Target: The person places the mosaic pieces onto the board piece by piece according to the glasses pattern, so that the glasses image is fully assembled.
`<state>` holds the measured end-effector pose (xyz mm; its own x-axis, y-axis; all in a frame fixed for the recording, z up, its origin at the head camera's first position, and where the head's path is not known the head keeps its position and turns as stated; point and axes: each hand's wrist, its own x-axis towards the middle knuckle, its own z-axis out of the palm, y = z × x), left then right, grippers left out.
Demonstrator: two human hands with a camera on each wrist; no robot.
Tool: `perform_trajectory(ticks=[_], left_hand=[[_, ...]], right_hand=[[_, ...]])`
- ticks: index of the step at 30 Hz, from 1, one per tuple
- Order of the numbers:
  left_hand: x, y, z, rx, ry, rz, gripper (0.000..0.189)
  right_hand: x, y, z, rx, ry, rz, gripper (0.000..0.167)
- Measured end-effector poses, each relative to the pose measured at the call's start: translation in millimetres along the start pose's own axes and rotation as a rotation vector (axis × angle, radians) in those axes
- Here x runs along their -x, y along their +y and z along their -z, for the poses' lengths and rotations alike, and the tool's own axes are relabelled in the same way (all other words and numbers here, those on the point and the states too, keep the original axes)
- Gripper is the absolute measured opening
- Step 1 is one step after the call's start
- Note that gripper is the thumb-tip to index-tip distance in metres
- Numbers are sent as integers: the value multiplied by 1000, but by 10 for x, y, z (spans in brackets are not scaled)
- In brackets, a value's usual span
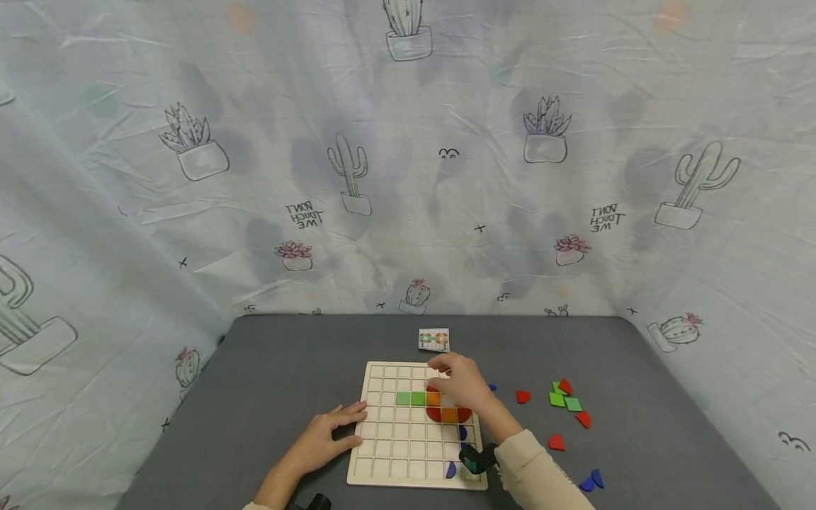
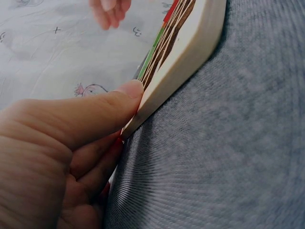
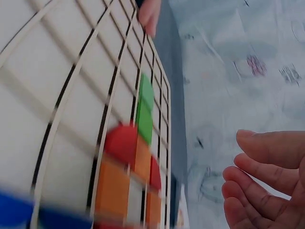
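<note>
A wooden grid board (image 1: 382, 453) lies on the table. My left hand (image 1: 323, 439) rests at its left edge, thumb and fingers spread and touching the rim; the thumb (image 2: 109, 109) shows against the side of the frame. Over the upper right of the board hovers my right hand (image 1: 467, 382), fingers loosely bent, with nothing seen between them. In the grid are green squares (image 1: 404, 399), orange squares (image 1: 449, 416) and red rounded pieces (image 1: 433, 414), partly hidden by that hand. Blue half-round pieces (image 1: 451, 469) lie on the board's lower right.
Behind the board lies a small pattern card (image 1: 434, 340). Right of the board, loose red pieces (image 1: 557, 443), green squares (image 1: 557, 400) and blue pieces (image 1: 597, 479) are scattered over the grey table (image 1: 287, 368). A patterned curtain (image 1: 408, 248) hangs around the table.
</note>
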<state>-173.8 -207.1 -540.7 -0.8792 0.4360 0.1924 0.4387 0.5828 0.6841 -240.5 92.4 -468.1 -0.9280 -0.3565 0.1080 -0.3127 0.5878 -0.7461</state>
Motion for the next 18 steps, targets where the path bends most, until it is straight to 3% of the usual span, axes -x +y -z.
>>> perform_trajectory(ticks=[12,18], left_hand=[[-18,-19,-8,19,-10,12,47],[-20,-25,-10,41,-11,7,46]], right_hand=[[522,507,415,58,158,-148,28],[842,787,658,43,171,-222,33]])
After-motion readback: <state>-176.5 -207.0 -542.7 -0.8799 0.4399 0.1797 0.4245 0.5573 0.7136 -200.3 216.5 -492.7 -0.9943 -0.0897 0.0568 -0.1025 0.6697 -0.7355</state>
